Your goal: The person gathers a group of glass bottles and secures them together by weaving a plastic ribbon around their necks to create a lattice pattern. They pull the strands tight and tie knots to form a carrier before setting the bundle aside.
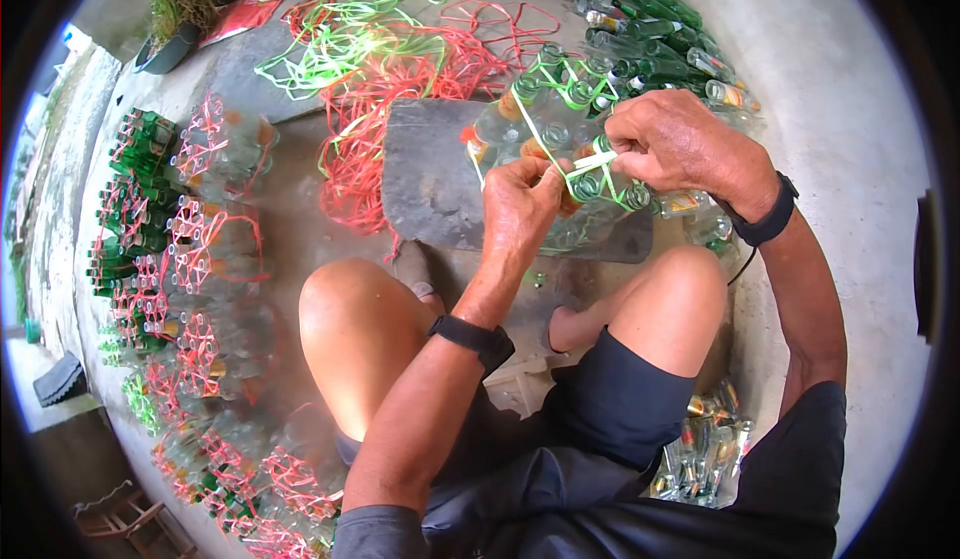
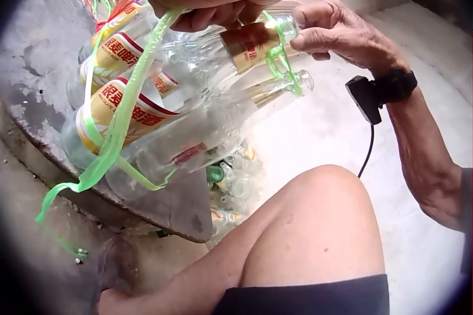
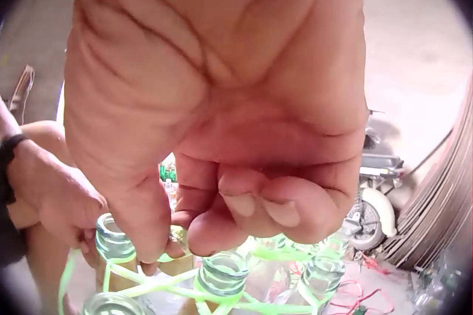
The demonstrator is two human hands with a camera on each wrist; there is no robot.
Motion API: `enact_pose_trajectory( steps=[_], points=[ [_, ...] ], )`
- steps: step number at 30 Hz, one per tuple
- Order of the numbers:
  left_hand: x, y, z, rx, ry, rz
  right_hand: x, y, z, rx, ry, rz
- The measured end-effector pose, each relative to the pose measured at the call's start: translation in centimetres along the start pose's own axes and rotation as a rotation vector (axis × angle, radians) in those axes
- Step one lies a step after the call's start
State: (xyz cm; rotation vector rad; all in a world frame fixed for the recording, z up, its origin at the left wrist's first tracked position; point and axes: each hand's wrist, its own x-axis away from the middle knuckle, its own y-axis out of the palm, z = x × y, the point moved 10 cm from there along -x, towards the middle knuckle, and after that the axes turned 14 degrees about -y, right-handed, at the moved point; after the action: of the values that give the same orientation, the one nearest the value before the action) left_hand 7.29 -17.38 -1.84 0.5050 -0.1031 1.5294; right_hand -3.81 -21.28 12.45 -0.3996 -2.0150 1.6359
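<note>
A cluster of clear glass bottles with red-and-gold labels is bound by green plastic strap. It rests on a dark board in front of the person's knees. My left hand pinches the strap beside the bottle necks, and a loose end hangs down in the left wrist view. Across the necks, my right hand has its fingers curled, with thumb and forefinger pinching the strap where it stretches between both hands. The right wrist view shows green strap crossing around the bottle mouths just below those fingers.
Beyond the board lie heaps of red strap and green strap. Many loose green bottles lie at the back right. Strapped bottle bundles stand in rows on the left. More bottles lie beside the right thigh.
</note>
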Motion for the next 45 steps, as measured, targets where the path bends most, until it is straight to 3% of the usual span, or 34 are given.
enact_pose_trajectory(
  steps=[6,8,20,24,29,33,38,41,45],
  points=[
    [-0.3,0.2,-0.2,-0.017,0.005,-0.012,1.6,0.0,2.9,-0.001,0.139,-0.051],
    [-0.4,0.2,-0.2,-0.028,0.0,-0.009,2.1,-0.2,4.0,-0.117,0.195,0.063],
    [0.0,0.0,0.1,-0.1,-0.003,0.009,1.7,2.0,5.6,-0.153,0.082,0.35],
    [0.2,0.0,-0.1,-0.046,-0.057,0.003,1.1,2.1,6.1,-0.165,0.15,0.323],
    [0.3,-0.6,-0.2,-0.068,-0.06,0.026,0.3,2.3,5.6,-0.128,0.134,0.167],
    [0.7,-1.5,0.1,-0.093,-0.058,0.077,0.0,1.9,5.3,-0.112,0.07,0.159],
    [0.9,-2.9,-0.4,-0.139,-0.145,0.151,-0.2,3.8,6.8,-0.242,0.121,0.018],
    [0.9,-4.1,0.0,-0.168,-0.087,0.185,-0.2,2.8,5.4,-0.167,-0.025,0.131],
    [1.4,-4.6,1.2,-0.221,-0.08,0.205,1.0,3.2,4.3,-0.147,0.037,0.104]
  ],
)
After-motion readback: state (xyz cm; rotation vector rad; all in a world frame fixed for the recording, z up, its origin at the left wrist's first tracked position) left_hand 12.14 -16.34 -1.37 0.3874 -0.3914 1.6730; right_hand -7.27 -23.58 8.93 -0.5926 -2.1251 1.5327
